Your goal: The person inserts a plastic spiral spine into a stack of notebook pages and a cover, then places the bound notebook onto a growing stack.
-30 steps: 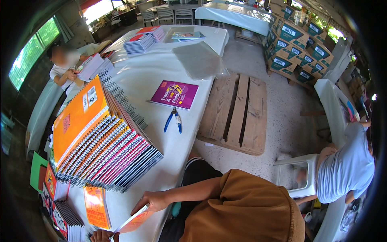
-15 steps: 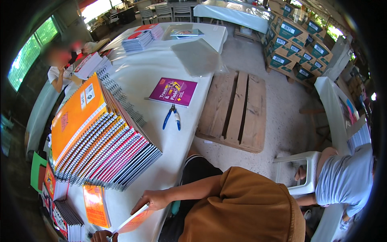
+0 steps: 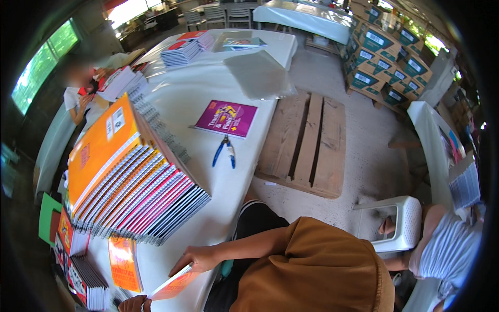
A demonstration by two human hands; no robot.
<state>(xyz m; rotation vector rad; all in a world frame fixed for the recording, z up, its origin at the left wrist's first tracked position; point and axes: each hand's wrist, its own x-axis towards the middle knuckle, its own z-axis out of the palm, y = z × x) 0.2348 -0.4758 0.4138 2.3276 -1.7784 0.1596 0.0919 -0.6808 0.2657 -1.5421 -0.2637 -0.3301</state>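
My right hand point(image 3: 200, 258) is closed on the upper edge of a thin orange-covered book point(image 3: 175, 285), which is tilted over the table near its front edge. My left hand point(image 3: 134, 303) is closed at the book's lower corner, partly cut off by the picture's bottom rim. A metal spiral coil point(image 3: 120, 295) shows beside that hand; whether the fingers also grip a coil end is too small to make out. Another orange book point(image 3: 125, 264) lies flat just beyond. A tall stack of spiral-bound notebooks point(image 3: 104, 151), orange on top, stands on the table past my hands.
Blue-handled pliers point(image 3: 224, 152) lie by a purple spiral notebook point(image 3: 227, 118) on the white-covered table point(image 3: 210, 182). Clear plastic sheets point(image 3: 260, 74) overhang its edge. A wooden pallet point(image 3: 304, 143), stacked cartons point(image 3: 384, 62) and a white stool point(image 3: 392, 221) stand rightward. Two other people sit nearby.
The orange book has turned slightly, so more of its cover shows. My hands stay at nearly the same places on it. The person at right has leaned lower.
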